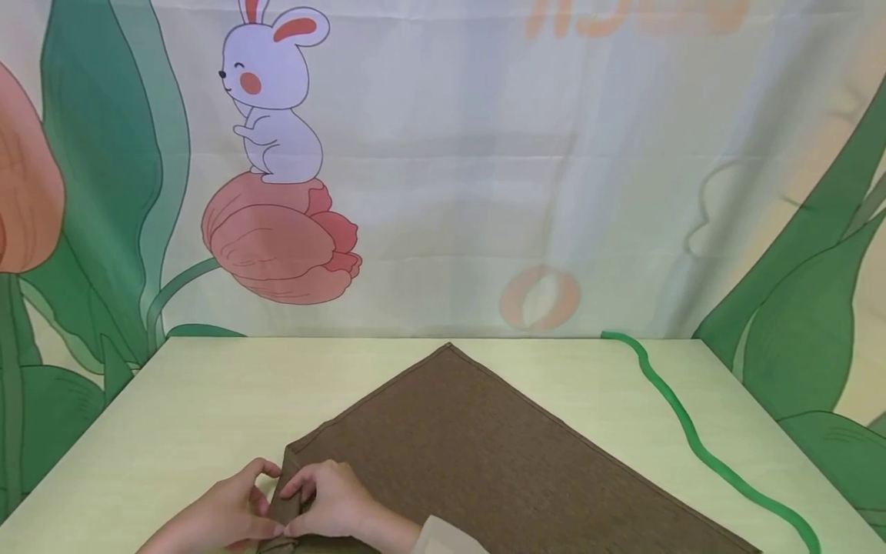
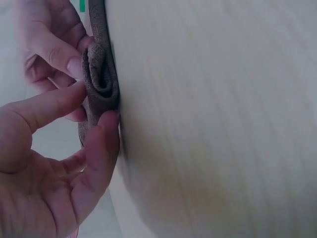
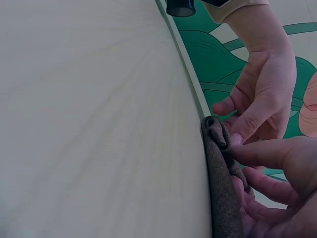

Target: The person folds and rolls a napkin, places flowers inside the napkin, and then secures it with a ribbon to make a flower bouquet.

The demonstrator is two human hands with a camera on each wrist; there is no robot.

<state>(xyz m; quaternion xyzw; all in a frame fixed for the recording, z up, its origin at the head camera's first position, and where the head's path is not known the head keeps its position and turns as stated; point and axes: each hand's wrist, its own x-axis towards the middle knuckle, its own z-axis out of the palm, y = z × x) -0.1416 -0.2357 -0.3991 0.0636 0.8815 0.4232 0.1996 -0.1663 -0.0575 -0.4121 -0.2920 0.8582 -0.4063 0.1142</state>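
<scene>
A brown cloth (image 1: 471, 446) lies on the table with one corner pointing to the back edge. Its left end is turned over into a small roll, whose coiled layers (image 2: 101, 82) show end-on in the left wrist view. My left hand (image 1: 231, 508) pinches this roll from its outer side, thumb and fingers around it. From the cloth side, my right hand (image 1: 335, 500) holds the same folded part with bent fingers. Both hands nearly meet at the roll (image 3: 216, 133) in the right wrist view. The cloth's nearest part falls outside the head view.
A wavy green strip (image 1: 692, 431) runs along the right side of the pale table (image 1: 208, 400). Behind the table hangs a printed curtain (image 1: 429, 192) with a rabbit and tulips. A dark cylindrical object (image 3: 180, 7) shows at the top of the right wrist view.
</scene>
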